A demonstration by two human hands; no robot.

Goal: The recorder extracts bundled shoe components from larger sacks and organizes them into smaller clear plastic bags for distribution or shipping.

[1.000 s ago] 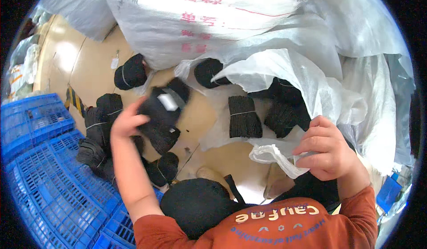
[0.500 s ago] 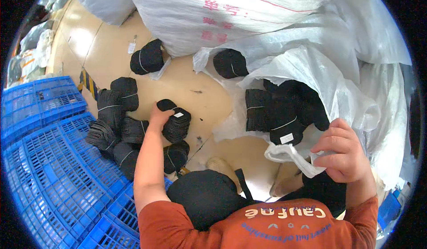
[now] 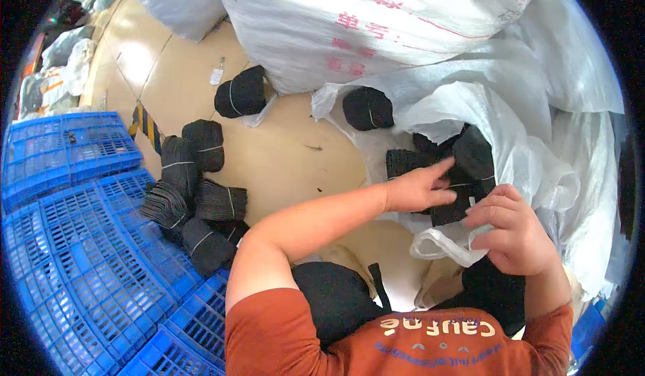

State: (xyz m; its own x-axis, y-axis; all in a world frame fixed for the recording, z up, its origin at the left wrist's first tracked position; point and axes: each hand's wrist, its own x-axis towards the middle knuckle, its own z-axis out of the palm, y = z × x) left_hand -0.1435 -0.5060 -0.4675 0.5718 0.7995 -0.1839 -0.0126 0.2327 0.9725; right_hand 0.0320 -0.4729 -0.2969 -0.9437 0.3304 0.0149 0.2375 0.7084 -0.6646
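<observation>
My left hand (image 3: 420, 189) reaches across to the white plastic bag (image 3: 463, 101), fingers apart over the black bundles inside. It is open, its fingertips close to or touching a rounded black bundle (image 3: 474, 153) tied with pale string. Under and beside the hand are more black bundles, one a ribbed stack (image 3: 401, 163), partly hidden by it. My right hand (image 3: 514, 231), fingers curled, holds the bag's edge near its white rolled rim (image 3: 440, 245). On the floor to the left lies a pile of tied, layered black bundles (image 3: 222, 200), partly behind my left forearm.
Blue plastic crates (image 3: 87, 242) fill the left side. A large white woven sack (image 3: 376, 27) stands at the far side. Two single black bundles, one on the floor (image 3: 240, 92) and one at the plastic's edge (image 3: 368, 109), lie before it. Beyond is a small white tag (image 3: 216, 75).
My left hand has let go of the labelled black bundle and moved right, into the bag's mouth. That bundle is gone from its floor spot. My right hand stays at the bag's edge.
</observation>
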